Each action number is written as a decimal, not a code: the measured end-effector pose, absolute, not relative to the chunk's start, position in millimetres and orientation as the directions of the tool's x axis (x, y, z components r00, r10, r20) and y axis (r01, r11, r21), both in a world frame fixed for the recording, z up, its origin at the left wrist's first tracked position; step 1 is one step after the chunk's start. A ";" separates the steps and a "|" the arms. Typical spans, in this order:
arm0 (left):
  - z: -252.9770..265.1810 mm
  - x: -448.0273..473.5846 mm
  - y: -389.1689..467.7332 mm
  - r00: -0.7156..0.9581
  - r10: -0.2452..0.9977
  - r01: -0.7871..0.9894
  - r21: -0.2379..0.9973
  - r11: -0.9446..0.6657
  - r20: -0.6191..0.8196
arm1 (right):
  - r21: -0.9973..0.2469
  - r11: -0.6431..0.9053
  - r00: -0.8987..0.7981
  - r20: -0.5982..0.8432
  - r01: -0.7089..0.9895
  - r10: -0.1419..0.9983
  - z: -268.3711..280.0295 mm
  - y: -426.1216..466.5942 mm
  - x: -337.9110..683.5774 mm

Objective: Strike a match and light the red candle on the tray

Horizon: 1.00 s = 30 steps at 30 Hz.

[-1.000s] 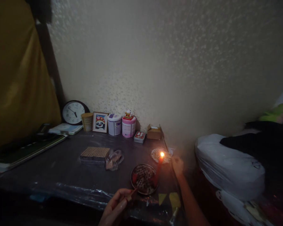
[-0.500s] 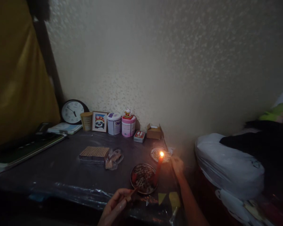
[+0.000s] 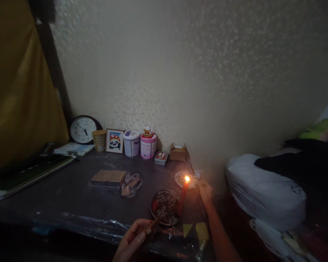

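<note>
Writing is unreadable; right hand (image 3: 205, 190) beside lit candle (image 3: 183, 192).

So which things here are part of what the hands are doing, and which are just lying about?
In use:
- left hand holding a thin stick
- right hand beside the flame
- lit red candle
- round dish

Lying about:
- wall clock
- panda picture
- two tubs
- small boxes
- books
- white bag
</note>
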<state>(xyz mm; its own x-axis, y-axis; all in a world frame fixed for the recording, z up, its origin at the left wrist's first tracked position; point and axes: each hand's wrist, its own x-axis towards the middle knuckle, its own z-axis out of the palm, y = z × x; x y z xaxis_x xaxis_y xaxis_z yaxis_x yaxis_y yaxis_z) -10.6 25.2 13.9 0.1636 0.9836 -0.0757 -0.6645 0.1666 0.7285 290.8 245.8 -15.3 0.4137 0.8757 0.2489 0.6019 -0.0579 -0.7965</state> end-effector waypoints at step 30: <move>3.1 -13.4 29.4 0.178 0.984 -0.646 0.750 0.141 -0.031 | -0.835 -0.019 0.399 0.242 0.549 0.885 -16.2 246.4 290.5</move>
